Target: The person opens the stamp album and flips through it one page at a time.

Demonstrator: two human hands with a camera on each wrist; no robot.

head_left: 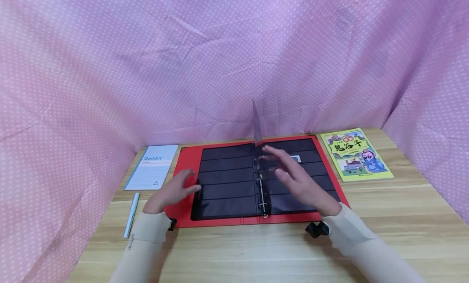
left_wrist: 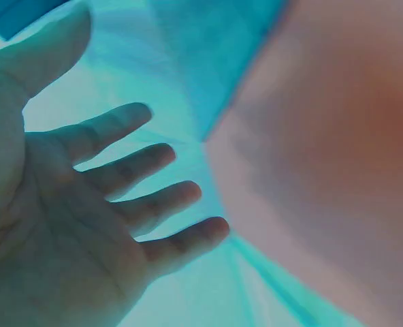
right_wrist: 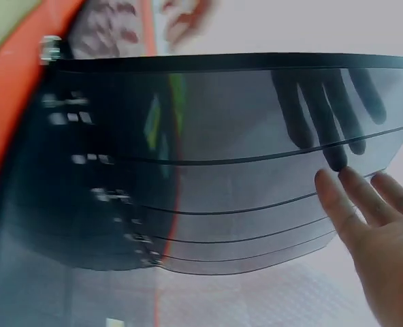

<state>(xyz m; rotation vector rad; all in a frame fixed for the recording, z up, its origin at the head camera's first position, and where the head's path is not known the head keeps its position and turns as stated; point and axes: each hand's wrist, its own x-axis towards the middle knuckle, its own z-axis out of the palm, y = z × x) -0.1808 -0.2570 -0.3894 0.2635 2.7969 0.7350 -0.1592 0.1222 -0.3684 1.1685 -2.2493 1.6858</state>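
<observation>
A red ring binder [head_left: 227, 222] lies spread on the table with black pocket pages on both sides. One pocket page [head_left: 257, 122] stands nearly upright on the rings [head_left: 262, 195], seen broadside in the right wrist view. My right hand [head_left: 296, 181] is just right of that page, fingers extended; their reflections show on its glossy surface, and whether the fingertips touch it I cannot tell. A small stamp-like piece [head_left: 296, 158] sits in a pocket of the right page. Over the binder's left edge hovers my left hand [head_left: 171, 192], fingers spread, holding nothing.
Left of the binder are a Gambit notebook [head_left: 152, 169] and a light blue pen [head_left: 132, 215]. A yellow comic-style book [head_left: 357, 154] lies at the right. Pink dotted cloth [head_left: 220, 71] hangs behind the wooden table [head_left: 234, 254].
</observation>
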